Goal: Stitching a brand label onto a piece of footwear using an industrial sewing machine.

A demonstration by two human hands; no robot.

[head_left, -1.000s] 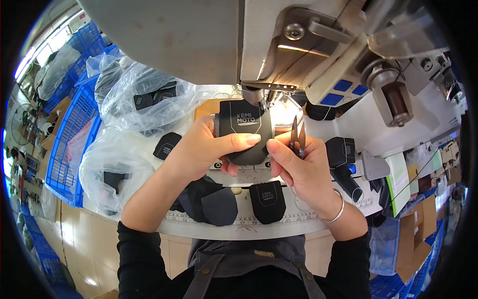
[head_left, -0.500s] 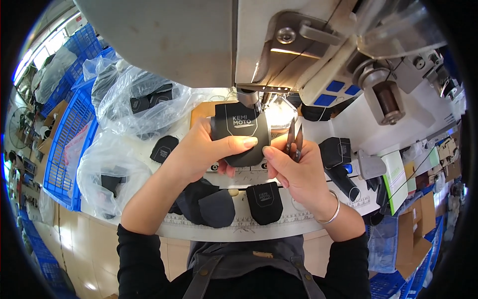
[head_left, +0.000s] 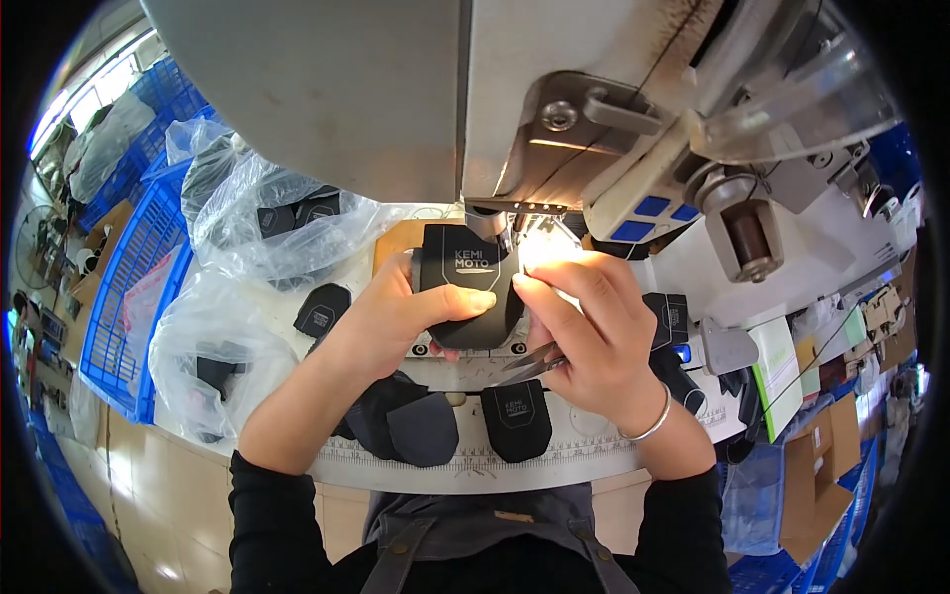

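A black padded fabric pouch (head_left: 473,315) with a light printed mark lies under the sewing machine's needle area. My left hand (head_left: 396,312) grips it from its left side, thumb pressed on top and fingers underneath. My right hand (head_left: 604,342) is closed around dark thread snips (head_left: 529,367), whose blades point leftward below the pouch. Thumb and forefinger of that hand pinch at the pouch's right edge; any thread between them is too small to make out. Closer to me, a similar black pouch (head_left: 517,424) and dark fabric pieces (head_left: 424,431) rest at the table edge.
The sewing machine head (head_left: 322,89) looms overhead, its lamp (head_left: 552,247) shining beside the needle. Clear plastic bags (head_left: 213,317) with black pieces and a blue crate (head_left: 134,327) stand left. More black pouches (head_left: 668,319) lie right, near a green-edged pad (head_left: 782,376).
The snips have swung from pointing away to pointing leftward beneath the pouch. My right fingertips have moved up along the pouch's right edge. My left hand keeps its grip.
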